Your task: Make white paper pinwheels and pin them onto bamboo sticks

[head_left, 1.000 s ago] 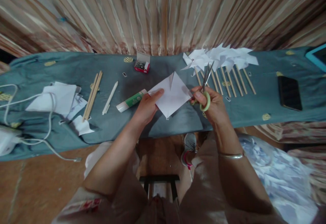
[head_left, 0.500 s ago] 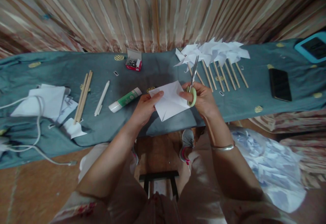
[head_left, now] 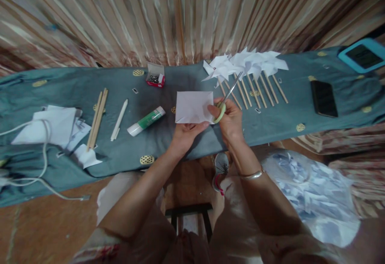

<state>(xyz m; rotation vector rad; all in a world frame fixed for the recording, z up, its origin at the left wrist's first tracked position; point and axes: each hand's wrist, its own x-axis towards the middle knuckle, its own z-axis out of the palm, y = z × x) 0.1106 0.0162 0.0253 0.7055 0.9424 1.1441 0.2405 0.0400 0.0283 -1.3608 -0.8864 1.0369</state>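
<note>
White paper sheet (head_left: 192,105) over desk (head_left: 261,129), near front edge. Left hand (head_left: 185,138) holds lower edge; right hand (head_left: 230,117) pinches right side, with scissors (head_left: 233,87) also in same hand. Paper probably light, thin, easy to crease or tear; better take softly, close to edges.

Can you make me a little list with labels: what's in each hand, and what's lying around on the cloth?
Left hand: holds the white paper at its near edge
Right hand: holds scissors, thumb on the paper
Left of paper: glue stick, white pen, wooden sticks
Beyond paper: open red box
Right of paper: paper pinwheels, black phone
</note>
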